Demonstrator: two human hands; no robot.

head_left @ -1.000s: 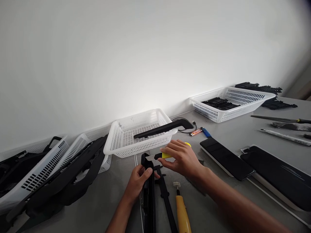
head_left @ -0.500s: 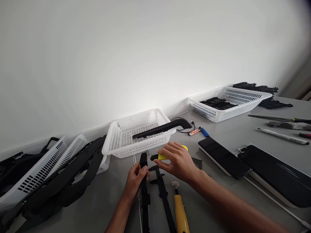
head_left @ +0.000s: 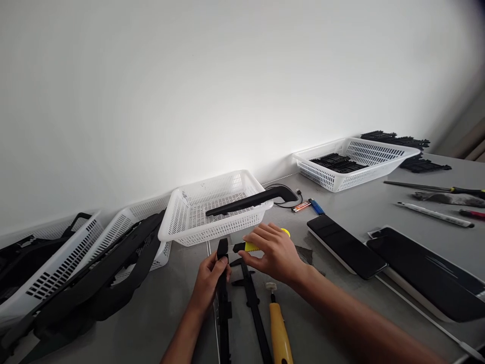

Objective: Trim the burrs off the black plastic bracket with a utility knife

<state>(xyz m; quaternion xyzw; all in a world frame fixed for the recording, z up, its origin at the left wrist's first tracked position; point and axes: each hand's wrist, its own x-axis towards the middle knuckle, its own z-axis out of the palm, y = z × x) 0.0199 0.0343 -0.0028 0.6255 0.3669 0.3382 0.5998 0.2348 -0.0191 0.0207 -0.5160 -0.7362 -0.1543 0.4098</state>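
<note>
While the left hand (head_left: 207, 280) grips a black part (head_left: 224, 323) near its upper end, thumb laid along it and fingers curled round, the right hand (head_left: 271, 252) is closed on a yellow knife (head_left: 251, 246). The right forearm slants in from the lower right, its palm turned down, fingers bunched over the handle and thumb below. The blade points left at the part's top end; whether it touches is too small to tell. The part runs lengthwise above the worktop (head_left: 341, 212), left of a black caliper (head_left: 254, 303).
</note>
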